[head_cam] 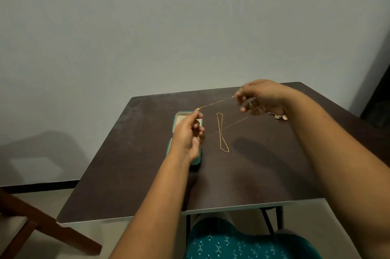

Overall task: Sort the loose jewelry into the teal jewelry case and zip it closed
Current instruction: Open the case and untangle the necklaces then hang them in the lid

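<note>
We read this as mid-sort: one chain is in hand, not yet in the case, and the zip step is undone. Left to right: the open teal zip-around jewelry case [176,120] sits on the dark brown table [130,153], left of centre, pale cream lining showing at its far end; our left hand [188,136] hovers over it and hides most of it. The left hand pinches one end of a thin, fine gold chain necklace [215,103], held taut in the air over the table. A second, thicker gold rope chain [221,132] lies loose on the table just right of the case. Our right hand [260,98] pinches the other end of the thin chain. Small pale jewelry pieces [279,116] lie by the right wrist, too blurred to name. Next move, we judge: lower the thin chain into the case without tangling; it looks limp and snag-prone.
</note>
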